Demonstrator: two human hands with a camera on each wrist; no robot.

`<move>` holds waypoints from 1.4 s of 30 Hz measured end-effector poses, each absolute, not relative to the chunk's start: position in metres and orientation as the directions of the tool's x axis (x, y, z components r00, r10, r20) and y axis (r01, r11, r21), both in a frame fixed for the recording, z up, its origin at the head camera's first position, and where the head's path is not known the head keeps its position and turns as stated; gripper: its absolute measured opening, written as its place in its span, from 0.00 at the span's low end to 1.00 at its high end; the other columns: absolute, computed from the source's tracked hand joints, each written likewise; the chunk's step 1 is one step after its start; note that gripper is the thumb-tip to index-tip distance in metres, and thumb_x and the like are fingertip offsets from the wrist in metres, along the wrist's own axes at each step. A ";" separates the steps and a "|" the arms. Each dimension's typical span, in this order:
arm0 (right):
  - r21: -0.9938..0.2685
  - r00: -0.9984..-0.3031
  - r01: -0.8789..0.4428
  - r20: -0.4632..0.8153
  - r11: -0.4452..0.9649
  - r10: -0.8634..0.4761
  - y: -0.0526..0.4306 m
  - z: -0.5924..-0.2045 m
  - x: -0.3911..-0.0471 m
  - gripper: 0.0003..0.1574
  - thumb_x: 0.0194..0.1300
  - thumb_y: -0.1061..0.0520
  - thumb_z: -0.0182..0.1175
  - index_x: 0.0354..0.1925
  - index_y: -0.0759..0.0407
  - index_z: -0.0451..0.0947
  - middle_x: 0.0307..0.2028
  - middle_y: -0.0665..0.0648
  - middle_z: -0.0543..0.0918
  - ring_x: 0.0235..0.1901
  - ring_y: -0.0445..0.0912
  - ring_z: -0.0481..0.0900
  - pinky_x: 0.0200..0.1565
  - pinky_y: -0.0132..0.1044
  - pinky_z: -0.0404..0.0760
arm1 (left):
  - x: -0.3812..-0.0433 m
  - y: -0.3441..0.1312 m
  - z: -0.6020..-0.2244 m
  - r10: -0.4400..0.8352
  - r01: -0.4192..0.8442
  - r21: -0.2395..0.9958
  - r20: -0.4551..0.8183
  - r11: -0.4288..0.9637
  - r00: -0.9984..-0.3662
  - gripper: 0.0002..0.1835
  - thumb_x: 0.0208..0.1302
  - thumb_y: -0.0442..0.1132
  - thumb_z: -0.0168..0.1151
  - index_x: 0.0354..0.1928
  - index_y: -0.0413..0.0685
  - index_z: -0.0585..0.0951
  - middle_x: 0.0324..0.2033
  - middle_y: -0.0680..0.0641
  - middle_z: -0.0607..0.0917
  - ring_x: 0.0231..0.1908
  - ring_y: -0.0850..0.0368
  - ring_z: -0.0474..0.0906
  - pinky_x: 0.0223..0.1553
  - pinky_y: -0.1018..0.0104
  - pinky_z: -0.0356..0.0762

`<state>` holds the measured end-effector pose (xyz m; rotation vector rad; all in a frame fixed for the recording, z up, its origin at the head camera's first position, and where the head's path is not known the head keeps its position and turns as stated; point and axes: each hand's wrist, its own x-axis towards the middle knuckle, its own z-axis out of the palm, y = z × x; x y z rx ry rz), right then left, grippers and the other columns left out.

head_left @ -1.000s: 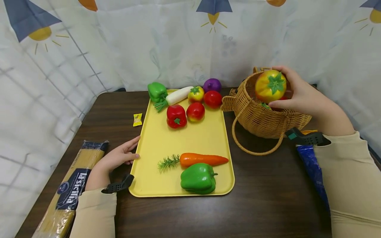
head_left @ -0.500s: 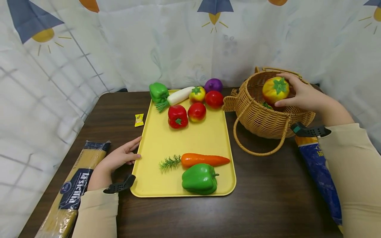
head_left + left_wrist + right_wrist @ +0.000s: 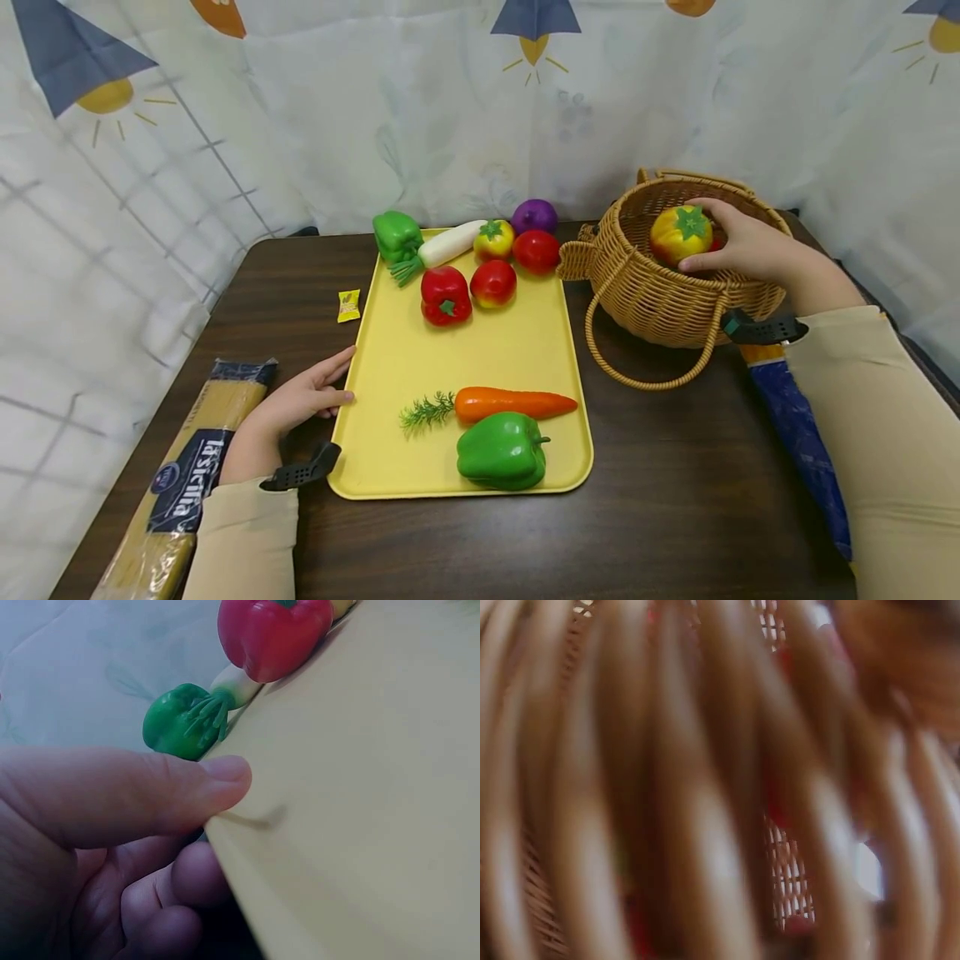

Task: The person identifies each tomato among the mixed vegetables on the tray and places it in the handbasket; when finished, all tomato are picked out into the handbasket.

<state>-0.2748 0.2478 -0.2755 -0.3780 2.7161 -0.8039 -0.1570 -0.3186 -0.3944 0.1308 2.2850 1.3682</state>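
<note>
My right hand [image 3: 746, 242] is inside the mouth of a wicker basket [image 3: 652, 300], gripping a yellow-red toy tomato [image 3: 681, 233] with a green star-shaped leaf. A bit of red shows behind it in the basket. In the right wrist view, blurred wicker strands [image 3: 697, 825] hide the hand. My left hand [image 3: 296, 396] holds the left rim of a yellow tray [image 3: 450, 358]; the left wrist view shows the thumb [image 3: 202, 787] over the rim and curled fingers below. On the tray lie a carrot [image 3: 510, 403] and a green bell pepper [image 3: 502, 450].
At the tray's far end are a red pepper [image 3: 446, 296], a white radish [image 3: 450, 242], a green pepper [image 3: 396, 236], several tomatoes and a purple vegetable [image 3: 534, 216]. A spaghetti pack [image 3: 187, 475], yellow sachet [image 3: 348, 306] and blue bag [image 3: 798, 450] lie on the table.
My right hand has lowered the toy tomato from above the basket's rim down into its mouth. The left hand stays at the tray's rim.
</note>
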 end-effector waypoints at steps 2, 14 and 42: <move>-0.544 -0.924 -0.173 -0.199 0.821 -0.326 0.247 -0.276 -0.275 0.62 0.55 0.39 0.60 0.71 0.52 0.31 0.65 0.71 0.51 0.58 0.64 0.58 0.55 0.62 0.61 | -0.157 -0.319 -0.395 0.312 -0.156 0.854 -0.344 0.497 -0.886 0.43 0.62 0.40 0.57 0.71 0.52 0.42 0.69 0.37 0.49 0.25 0.59 0.71 0.28 0.69 0.71; -0.515 -0.921 -0.185 -0.206 0.837 -0.331 0.245 -0.280 -0.276 0.61 0.56 0.39 0.59 0.71 0.55 0.32 0.63 0.72 0.55 0.56 0.63 0.62 0.53 0.60 0.63 | -0.157 -0.318 -0.394 0.300 -0.165 0.849 -0.351 0.503 -0.887 0.43 0.62 0.39 0.56 0.71 0.51 0.42 0.69 0.38 0.49 0.24 0.59 0.70 0.27 0.69 0.70; -0.593 -0.922 -0.192 -0.164 0.782 -0.351 0.243 -0.276 -0.268 0.48 0.60 0.44 0.57 0.69 0.56 0.45 0.66 0.70 0.54 0.62 0.66 0.55 0.53 0.62 0.64 | -0.156 -0.319 -0.394 0.297 -0.162 0.847 -0.347 0.505 -0.889 0.43 0.61 0.41 0.57 0.71 0.54 0.43 0.69 0.39 0.52 0.25 0.58 0.70 0.28 0.68 0.69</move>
